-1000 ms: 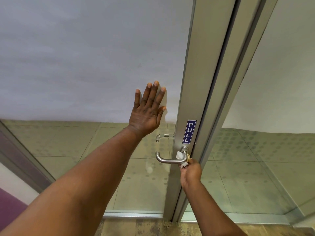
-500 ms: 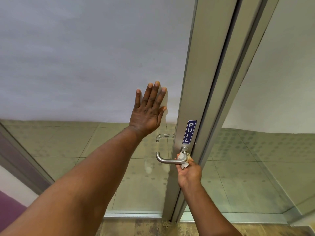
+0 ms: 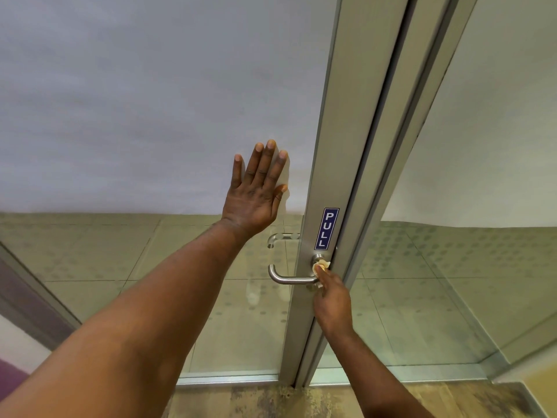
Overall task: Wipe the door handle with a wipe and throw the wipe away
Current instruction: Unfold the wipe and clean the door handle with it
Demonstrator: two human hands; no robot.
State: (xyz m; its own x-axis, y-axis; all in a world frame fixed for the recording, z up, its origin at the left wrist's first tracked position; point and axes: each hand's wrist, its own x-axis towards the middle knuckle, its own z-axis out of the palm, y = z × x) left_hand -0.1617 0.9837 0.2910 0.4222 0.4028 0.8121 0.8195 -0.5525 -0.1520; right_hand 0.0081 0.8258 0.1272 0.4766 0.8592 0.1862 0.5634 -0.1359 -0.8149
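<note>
A brushed-steel lever door handle (image 3: 286, 278) sticks out to the left from the aluminium door stile (image 3: 328, 164), just under a blue PULL sticker (image 3: 326, 228). My right hand (image 3: 333, 300) pinches a small crumpled white wipe (image 3: 322, 264) against the handle's base where it meets the stile. My left hand (image 3: 256, 191) lies flat with fingers spread on the frosted glass of the door, up and left of the handle.
A second handle (image 3: 278, 238) shows through the glass on the door's far side. A fixed glass panel (image 3: 470, 267) stands to the right of the door frame. Tiled floor shows behind the glass, and worn patterned floor (image 3: 271, 401) lies at my feet.
My right hand has risen with the wipe from below the handle's bend up to its base at the stile. My left hand has stayed flat on the glass.
</note>
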